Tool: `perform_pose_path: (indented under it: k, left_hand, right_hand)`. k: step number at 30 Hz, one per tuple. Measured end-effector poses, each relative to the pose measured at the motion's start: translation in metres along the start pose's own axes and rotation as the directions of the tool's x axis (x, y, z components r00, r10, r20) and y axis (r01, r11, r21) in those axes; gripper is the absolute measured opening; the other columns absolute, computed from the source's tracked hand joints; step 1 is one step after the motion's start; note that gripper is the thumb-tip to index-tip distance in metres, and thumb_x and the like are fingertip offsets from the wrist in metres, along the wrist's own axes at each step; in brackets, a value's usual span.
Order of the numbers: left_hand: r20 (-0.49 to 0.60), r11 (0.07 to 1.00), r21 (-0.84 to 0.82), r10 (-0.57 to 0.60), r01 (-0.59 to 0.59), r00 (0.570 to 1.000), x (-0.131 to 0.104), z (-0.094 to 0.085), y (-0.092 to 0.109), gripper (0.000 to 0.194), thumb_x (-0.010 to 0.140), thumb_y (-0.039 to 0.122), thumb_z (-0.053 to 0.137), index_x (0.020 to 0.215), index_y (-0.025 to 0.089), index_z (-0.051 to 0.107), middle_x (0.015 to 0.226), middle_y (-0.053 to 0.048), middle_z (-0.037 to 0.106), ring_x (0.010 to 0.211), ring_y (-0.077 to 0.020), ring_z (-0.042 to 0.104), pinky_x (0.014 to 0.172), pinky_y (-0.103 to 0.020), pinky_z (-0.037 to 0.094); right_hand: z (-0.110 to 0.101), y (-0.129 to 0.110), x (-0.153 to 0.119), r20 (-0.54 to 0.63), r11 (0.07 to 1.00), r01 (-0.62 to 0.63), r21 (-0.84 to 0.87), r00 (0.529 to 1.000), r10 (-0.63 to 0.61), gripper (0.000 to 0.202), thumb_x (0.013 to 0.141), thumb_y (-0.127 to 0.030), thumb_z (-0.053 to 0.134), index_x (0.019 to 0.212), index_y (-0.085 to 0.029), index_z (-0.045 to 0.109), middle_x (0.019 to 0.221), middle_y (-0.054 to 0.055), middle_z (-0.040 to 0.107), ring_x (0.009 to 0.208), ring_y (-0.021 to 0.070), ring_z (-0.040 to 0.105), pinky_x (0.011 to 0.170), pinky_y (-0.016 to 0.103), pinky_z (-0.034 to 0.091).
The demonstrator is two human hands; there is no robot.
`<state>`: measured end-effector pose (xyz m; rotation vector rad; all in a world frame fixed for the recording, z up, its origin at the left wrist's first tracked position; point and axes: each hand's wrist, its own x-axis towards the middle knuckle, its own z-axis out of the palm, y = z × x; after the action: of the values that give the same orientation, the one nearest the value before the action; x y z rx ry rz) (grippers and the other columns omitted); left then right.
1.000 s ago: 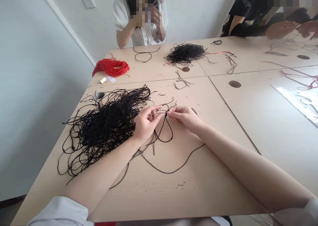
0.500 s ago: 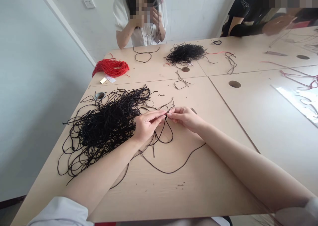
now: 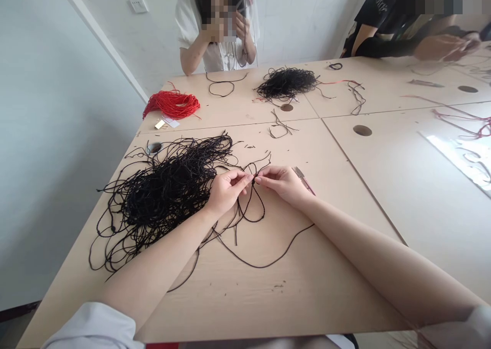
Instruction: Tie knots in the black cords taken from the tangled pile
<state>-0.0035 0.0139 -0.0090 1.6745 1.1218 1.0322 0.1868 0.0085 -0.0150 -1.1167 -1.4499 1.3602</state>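
My left hand [image 3: 229, 189] and my right hand [image 3: 279, 183] meet above the table, thumb and finger of each pinched on a black cord [image 3: 263, 208]. Between the fingertips the cord bunches at a knot, with a loop hanging below and thin ends sticking up; the fine detail is too small to make out. Left of my left hand spreads a big tangled heap of black cords [image 3: 164, 190]. Beside my right wrist a slim tool with a metal tip [image 3: 305, 180] lies partly covered by the hand.
A red cord bundle [image 3: 174, 105] lies at the back left, and another black cord heap [image 3: 286, 83] at the back. Round holes [image 3: 362, 130] pierce the table [image 3: 238, 308]. A person in white [image 3: 187, 37] sits opposite; another in black [image 3: 378, 12] works at the right.
Both hands have shifted slightly left with the knotted cord still pinched between them. More of the slim tool shows beside my right wrist.
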Motion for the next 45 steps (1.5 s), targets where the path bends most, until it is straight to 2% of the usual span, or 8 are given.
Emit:
perform_pose_path:
  k: [6,17,24,29,32,34,39,45]
  left_hand:
    - [0.051,0.999,0.015,-0.039,0.039,0.998,0.0,-0.001,-0.002,0.027,0.086,0.043,0.061,0.082,0.017,0.068,0.063,0.002,0.057,0.051,-0.0091,0.051,0.05,-0.021,0.041]
    - [0.176,0.996,0.086,0.003,-0.018,0.984,-0.008,0.0,0.008,0.02,0.092,0.035,0.051,0.087,0.018,0.059,0.069,0.002,0.059,0.057,-0.0109,0.055,0.056,-0.023,0.043]
    - [0.115,0.99,0.129,0.034,-0.049,0.993,-0.006,0.003,0.007,0.023,0.088,0.04,0.059,0.083,0.017,0.064,0.071,0.0,0.06,0.063,-0.0124,0.051,0.058,-0.024,0.04]
    - [0.091,0.998,0.062,-0.003,-0.003,0.996,-0.002,-0.001,0.002,0.024,0.088,0.038,0.057,0.076,0.018,0.059,0.062,0.003,0.048,0.056,-0.0105,0.041,0.052,-0.024,0.033]
    - [0.119,0.999,-0.02,-0.033,0.036,0.992,-0.001,-0.003,0.001,0.023,0.088,0.036,0.055,0.074,0.018,0.056,0.059,0.004,0.042,0.053,-0.01,0.037,0.049,-0.024,0.031]
    - [0.14,0.997,-0.061,-0.041,0.05,0.989,-0.001,-0.003,0.0,0.022,0.088,0.035,0.054,0.073,0.018,0.056,0.059,0.003,0.041,0.053,-0.0098,0.037,0.049,-0.024,0.031]
    - [0.174,0.989,-0.13,-0.053,0.076,0.983,0.0,-0.002,-0.001,0.021,0.087,0.034,0.055,0.073,0.018,0.055,0.058,0.004,0.041,0.052,-0.0098,0.036,0.047,-0.024,0.03]
    - [0.195,0.987,-0.136,-0.054,0.082,0.979,0.0,-0.003,0.0,0.019,0.087,0.033,0.055,0.075,0.019,0.055,0.062,0.003,0.047,0.05,-0.0091,0.042,0.046,-0.023,0.034]
  right_hand:
    - [0.002,0.004,0.0,-0.025,0.998,0.062,-0.008,0.998,-0.063,0.027,0.078,-0.045,0.07,0.084,-0.019,0.069,0.086,0.004,0.068,0.081,0.0171,0.059,0.077,0.032,0.045]
    - [0.003,0.003,-0.001,-0.018,0.996,0.082,-0.022,0.996,-0.082,0.022,0.08,-0.042,0.069,0.085,-0.02,0.068,0.087,0.003,0.068,0.083,0.0171,0.061,0.079,0.032,0.047]
    - [0.004,0.002,-0.001,-0.032,0.996,0.073,-0.047,0.997,-0.074,0.025,0.083,-0.044,0.065,0.088,-0.02,0.069,0.087,0.004,0.069,0.081,0.0173,0.061,0.075,0.031,0.046]
    - [0.005,-0.009,-0.004,-0.023,0.981,0.092,-0.171,0.995,-0.097,0.023,0.087,-0.042,0.06,0.089,-0.021,0.07,0.089,0.004,0.069,0.082,0.017,0.06,0.076,0.03,0.044]
    - [0.006,-0.011,-0.005,0.009,0.973,0.081,-0.215,0.997,-0.081,0.024,0.089,-0.042,0.057,0.086,-0.02,0.068,0.077,0.002,0.065,0.071,0.015,0.055,0.068,0.029,0.043]
    - [0.006,-0.009,-0.004,0.037,0.985,0.068,-0.161,0.997,-0.063,0.024,0.088,-0.042,0.057,0.088,-0.02,0.066,0.073,0.001,0.062,0.065,0.0136,0.053,0.063,0.029,0.043]
    - [0.007,0.001,-0.002,0.099,0.991,0.086,0.101,0.99,-0.096,0.017,0.085,-0.036,0.063,0.09,-0.02,0.056,0.083,0.001,0.059,0.072,0.0131,0.058,0.066,0.028,0.047]
    - [0.006,-0.004,-0.003,0.119,0.994,0.108,-0.024,0.987,-0.105,0.014,0.086,-0.031,0.058,0.091,-0.019,0.062,0.088,0.003,0.062,0.073,0.0131,0.057,0.068,0.029,0.047]
